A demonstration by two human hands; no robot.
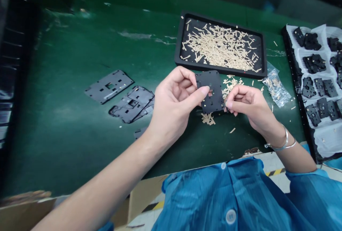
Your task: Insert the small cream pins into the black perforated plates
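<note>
My left hand [176,99] grips a thin black plastic plate [212,97], thumb on its face and fingers behind its left edge. Small square openings and tiny brass-coloured dots mark the plate, which is held up above the table. At its lower right edge, my right hand [244,104] is closed in a pinch; what lies between the fingertips is too small to make out. Beneath and behind the hands is a loose pile of small beige strips [232,84]. Left of my left hand lie a flat black plate [110,86] and a black plate with a notched outline [132,103], partly overlapping another.
A black tray [178,45] full of beige strips stands behind the hands on the green table [66,134]. Right of it lies a clear plastic bag [278,88] with strips inside. A white compartment tray [327,142] at the right holds several black parts.
</note>
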